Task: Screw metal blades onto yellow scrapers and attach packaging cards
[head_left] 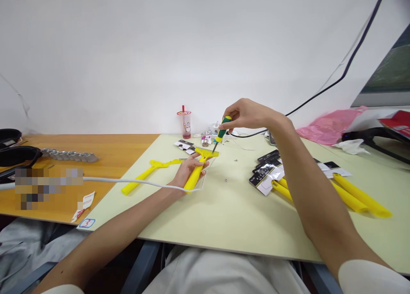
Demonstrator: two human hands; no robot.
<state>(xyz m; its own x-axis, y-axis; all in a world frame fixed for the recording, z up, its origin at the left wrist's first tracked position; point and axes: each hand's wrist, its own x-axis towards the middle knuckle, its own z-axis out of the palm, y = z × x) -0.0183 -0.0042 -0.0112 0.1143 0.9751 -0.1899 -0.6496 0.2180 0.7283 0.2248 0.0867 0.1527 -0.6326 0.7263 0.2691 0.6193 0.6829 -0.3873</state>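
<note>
My left hand is wrapped round the handle of a yellow scraper, its wide head turned up and away from me. From above, my right hand grips a green and yellow screwdriver, tilted with its shaft pointing down. The screwdriver's tip meets the right side of the scraper's head. Another yellow scraper lies on the table to the left of my left hand. Two tiny metal parts rest on the table, one a small nut or screw, right of the held scraper.
Packaged yellow scrapers with black and white cards lie at the right. A lidded cup stands by the wall. A white cable crosses my left wrist. Metal parts line the wooden table. Pink plastic lies at the back right.
</note>
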